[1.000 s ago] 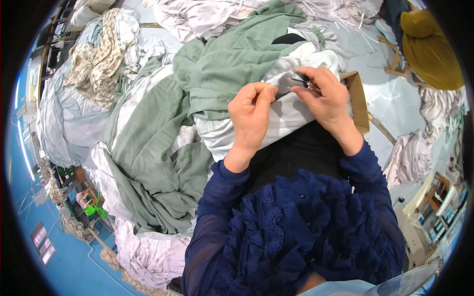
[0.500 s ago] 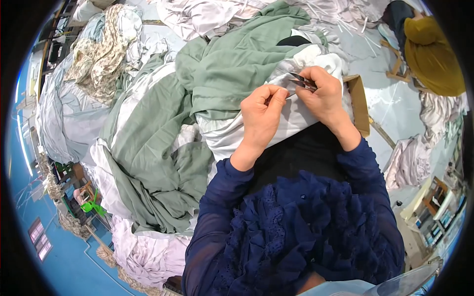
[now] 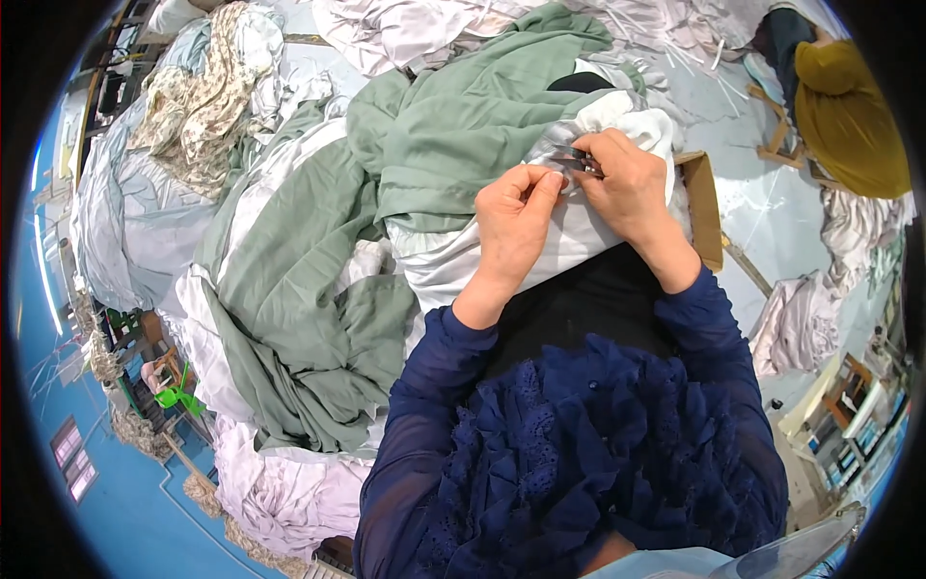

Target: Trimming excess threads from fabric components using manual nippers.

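Observation:
My right hand (image 3: pixel 627 185) is closed around a small pair of dark thread snips (image 3: pixel 579 163), its blades slightly apart and pointing left. Just left of the blades, my left hand (image 3: pixel 513 224) pinches thumb against forefinger. What sits in that pinch is too small to make out. Both hands are above white cloth (image 3: pixel 453 262) spread over my lap. Joined to or lying against it, a large sage-green cloth (image 3: pixel 444 145) runs in folds to the far side and down the left.
An open cardboard box (image 3: pixel 704 207) stands right of my lap. Patterned cloth (image 3: pixel 198 106) and pale cloth (image 3: pixel 135 232) are heaped at left, more white cloth (image 3: pixel 386 34) at the far side. Another person in mustard clothing (image 3: pixel 849 116) is at far right, near a wooden stool (image 3: pixel 779 130).
The snips have shifted slightly left, and their blades now lie closer to my left fingers. My left hand keeps its pinch in nearly the same place.

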`<control>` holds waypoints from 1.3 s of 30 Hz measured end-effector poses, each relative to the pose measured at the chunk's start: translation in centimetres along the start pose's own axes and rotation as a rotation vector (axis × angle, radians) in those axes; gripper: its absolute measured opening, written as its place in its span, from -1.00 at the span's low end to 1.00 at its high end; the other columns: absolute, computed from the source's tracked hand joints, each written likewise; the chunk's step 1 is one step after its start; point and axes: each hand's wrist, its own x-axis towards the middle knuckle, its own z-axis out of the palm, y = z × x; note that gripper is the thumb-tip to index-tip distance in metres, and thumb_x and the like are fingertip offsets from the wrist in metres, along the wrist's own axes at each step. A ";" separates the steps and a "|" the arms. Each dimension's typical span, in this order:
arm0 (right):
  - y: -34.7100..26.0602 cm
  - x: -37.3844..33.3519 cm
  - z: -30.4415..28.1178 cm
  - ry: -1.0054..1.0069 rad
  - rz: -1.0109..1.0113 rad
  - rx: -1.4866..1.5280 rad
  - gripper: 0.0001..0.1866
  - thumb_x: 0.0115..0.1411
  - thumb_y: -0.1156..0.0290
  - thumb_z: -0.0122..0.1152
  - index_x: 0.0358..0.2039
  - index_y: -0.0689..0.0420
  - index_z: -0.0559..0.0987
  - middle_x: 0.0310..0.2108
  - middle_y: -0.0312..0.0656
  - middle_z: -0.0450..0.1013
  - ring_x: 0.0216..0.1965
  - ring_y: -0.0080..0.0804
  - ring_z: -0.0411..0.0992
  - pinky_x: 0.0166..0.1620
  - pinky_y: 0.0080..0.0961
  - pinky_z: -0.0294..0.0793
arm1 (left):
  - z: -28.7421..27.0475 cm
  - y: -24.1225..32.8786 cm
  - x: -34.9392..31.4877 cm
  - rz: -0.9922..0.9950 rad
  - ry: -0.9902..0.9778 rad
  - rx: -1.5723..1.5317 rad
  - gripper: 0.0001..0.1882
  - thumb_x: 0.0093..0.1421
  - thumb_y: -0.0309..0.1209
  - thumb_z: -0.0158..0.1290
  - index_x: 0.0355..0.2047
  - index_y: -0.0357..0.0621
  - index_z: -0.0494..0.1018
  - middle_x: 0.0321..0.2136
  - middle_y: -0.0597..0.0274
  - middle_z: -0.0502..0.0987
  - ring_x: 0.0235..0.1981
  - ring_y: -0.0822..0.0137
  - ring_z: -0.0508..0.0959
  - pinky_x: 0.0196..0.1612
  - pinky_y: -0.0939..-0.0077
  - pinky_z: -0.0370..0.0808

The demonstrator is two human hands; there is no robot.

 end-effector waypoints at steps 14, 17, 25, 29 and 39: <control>-0.2 -0.9 -0.8 -0.040 0.196 0.314 -0.82 -0.10 0.61 0.31 -0.43 0.23 0.51 -0.56 -0.19 0.43 -0.60 -0.39 0.36 -0.47 -0.50 0.35 | 0.1 0.1 0.4 -0.053 0.004 -0.046 -0.84 0.31 -0.46 0.13 -0.30 -0.36 0.59 -0.46 0.28 0.63 -0.47 0.55 0.53 -0.37 0.67 0.47; -1.2 -1.6 -0.7 -0.017 0.086 0.275 -0.77 -0.13 0.62 0.35 -0.42 0.20 0.52 -0.54 -0.20 0.44 -0.59 -0.36 0.40 -0.48 -0.48 0.38 | -0.1 1.1 0.5 -0.177 -0.020 -0.149 -0.82 0.30 -0.43 0.14 -0.34 -0.34 0.62 -0.56 0.37 0.58 -0.55 0.59 0.48 -0.48 0.69 0.38; -1.8 -2.7 0.0 -0.073 -0.083 0.212 -0.67 -0.20 0.60 0.42 -0.38 0.15 0.51 -0.45 -0.20 0.47 -0.55 -0.29 0.48 -0.47 -0.45 0.47 | -0.2 0.8 0.6 -0.435 -0.020 -0.412 -0.84 0.29 -0.44 0.15 -0.40 -0.27 0.59 -0.58 0.39 0.55 -0.64 0.64 0.37 -0.59 0.73 0.23; -2.1 -2.1 -1.4 -0.082 0.024 0.270 -0.67 -0.09 0.56 0.44 -0.26 0.16 0.56 -0.45 -0.21 0.44 -0.52 -0.37 0.46 -0.46 -0.49 0.44 | -0.8 -0.1 0.3 -0.361 -0.062 -0.424 -0.85 0.30 -0.45 0.13 -0.39 -0.27 0.56 -0.53 0.35 0.57 -0.59 0.64 0.40 -0.55 0.74 0.27; -1.0 -1.9 -2.5 -0.009 -0.124 0.022 -0.66 0.01 0.54 0.43 -0.14 0.14 0.62 -0.42 -0.20 0.49 -0.53 -0.35 0.47 -0.49 -0.48 0.42 | -0.4 -0.2 -0.3 -0.161 -0.018 -0.378 -0.89 0.31 -0.46 0.12 -0.33 -0.26 0.54 -0.40 0.24 0.63 -0.49 0.62 0.47 -0.46 0.77 0.31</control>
